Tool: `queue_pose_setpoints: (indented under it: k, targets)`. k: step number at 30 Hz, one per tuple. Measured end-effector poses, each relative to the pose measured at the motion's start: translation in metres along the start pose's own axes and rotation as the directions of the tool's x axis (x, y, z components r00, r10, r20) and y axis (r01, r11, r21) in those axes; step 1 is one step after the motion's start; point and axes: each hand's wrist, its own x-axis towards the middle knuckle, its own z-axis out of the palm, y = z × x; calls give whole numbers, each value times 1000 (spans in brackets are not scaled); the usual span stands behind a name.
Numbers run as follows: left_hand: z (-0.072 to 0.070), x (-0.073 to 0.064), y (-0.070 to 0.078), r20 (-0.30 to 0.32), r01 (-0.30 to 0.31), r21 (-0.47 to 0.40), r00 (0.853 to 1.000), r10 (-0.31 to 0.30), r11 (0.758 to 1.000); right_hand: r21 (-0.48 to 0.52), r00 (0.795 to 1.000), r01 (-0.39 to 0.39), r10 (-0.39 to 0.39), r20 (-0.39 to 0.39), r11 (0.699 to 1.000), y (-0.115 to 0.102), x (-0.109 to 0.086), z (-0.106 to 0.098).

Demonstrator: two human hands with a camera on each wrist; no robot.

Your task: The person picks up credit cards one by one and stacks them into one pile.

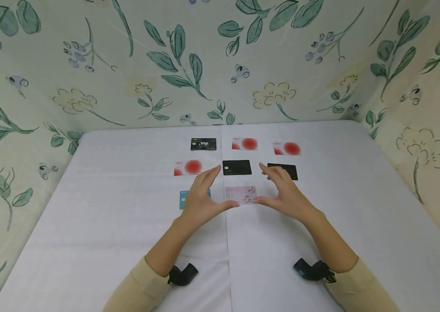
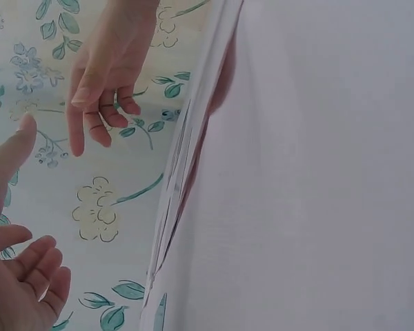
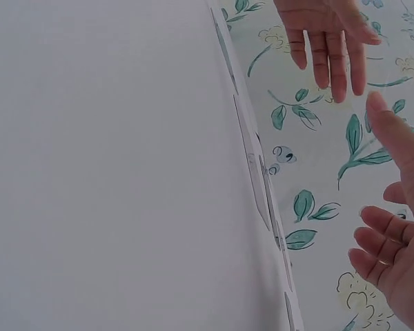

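In the head view my left hand [image 1: 200,201] hovers over the left side of the cards with thumb and fingers spread, holding nothing. It partly covers a teal card [image 1: 183,200], and its fingertips overlap the edge of a red-and-white card [image 1: 182,168]. Facing it, my right hand [image 1: 288,197] is likewise spread and holds nothing, its fingers in front of a black card [image 1: 291,172]. Between the two hands lie a black VIP card [image 1: 237,167] and a pale pink card [image 1: 239,193]. Each thumb tip comes right at the pink card's lower corners.
Farther back lie a black card with Vip lettering [image 1: 203,144] and two red-and-white cards, one in the middle [image 1: 244,143] and one at right [image 1: 287,148]. A white cloth covers the table [image 1: 87,208]. Leaf-patterned fabric [image 1: 188,108] rises behind and beside it.
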Motion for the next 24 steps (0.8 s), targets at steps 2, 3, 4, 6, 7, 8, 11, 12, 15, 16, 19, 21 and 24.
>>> queue_pose_setpoints:
  k: [2,3,4,6,7,8,11,12,15,16,19,21,24]
  targets:
    - [3,1,1,43,78,-45,996,-76,996,18,1000,-12,12,9,1000,2,1,3]
    - [4,1,1,63,110,-64,992,-106,992,27,1000,-17,16,14,999,4,1,4]
    - [5,2,1,81,140,-80,988,-133,987,33,1000,-20,20,19,999,5,1,5]
    - [8,3,0,110,176,-87,980,-166,981,41,999,-29,28,31,999,7,2,7]
    - [10,3,-1,123,190,-80,976,-179,979,49,999,-33,31,39,998,8,2,7]
    - [11,4,-2,139,200,-69,972,-190,977,54,998,-35,33,46,998,9,3,8]
    - [18,5,-9,194,219,-24,958,-211,975,68,997,-39,35,62,997,12,4,11]
    - [19,5,-11,212,221,-9,953,-215,975,74,997,-39,34,68,996,14,5,12]
    - [23,5,-16,256,224,20,941,-222,974,86,997,-33,27,76,996,18,7,17]
    - [24,4,-17,261,223,25,940,-222,974,89,996,-33,26,80,995,19,7,18]
    - [26,4,-19,268,230,18,937,-226,973,86,995,-34,26,94,996,23,8,21]
    - [26,5,-20,276,238,12,933,-232,971,74,994,-39,31,108,996,25,8,23]
    - [27,6,-22,306,265,15,917,-257,964,53,990,-47,39,136,998,29,7,26]
